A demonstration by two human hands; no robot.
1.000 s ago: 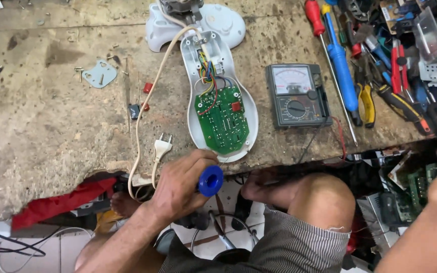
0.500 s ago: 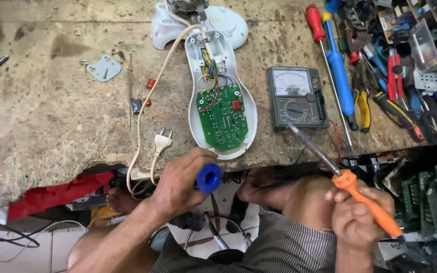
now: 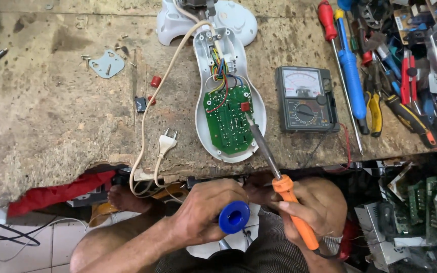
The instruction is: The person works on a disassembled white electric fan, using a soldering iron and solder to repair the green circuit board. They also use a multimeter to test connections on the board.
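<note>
While the right hand (image 3: 312,207) clasped the orange soldering iron (image 3: 279,177) over the green circuit board (image 3: 227,119) on the tabletop (image 3: 51,126), the left hand (image 3: 203,212) held a blue solder spool (image 3: 234,217); a steady tip seemed wise.

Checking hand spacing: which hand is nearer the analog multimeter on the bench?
Right. The right hand, gripping the orange soldering iron, sits just below the multimeter; the left hand, holding the blue spool, is farther down-left.

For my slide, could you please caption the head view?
Right hand aims orange-handled soldering iron at green circuit board; left hand holds blue solder spool.
</note>
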